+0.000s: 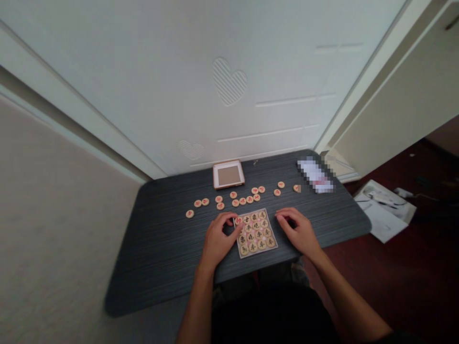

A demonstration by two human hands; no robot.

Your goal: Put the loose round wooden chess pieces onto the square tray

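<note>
A square box (pixel 258 254) near the table's front edge holds rows of round wooden xiangqi pieces, most with black characters. At its far left corner lies a red-marked xiangqi piece (pixel 238 220). My left hand (pixel 219 239) is at that corner, with thumb and index finger on either side of this piece; the thumb partly covers the pieces beside it. Right of the box, my right hand (pixel 298 232) rests with curled fingers, thumb and index tips close together, and no piece visible between them. Beyond the box, several red-marked xiangqi pieces (pixel 243 201) lie loosely across the table.
Behind the loose pieces, a shallow box lid (pixel 229 175) lies near the white wall panel. A blurred white packet (pixel 313 174) sits at the dark table's (pixel 161 253) far right. Past the right edge, an open white box (pixel 387 210) with cables is on the floor.
</note>
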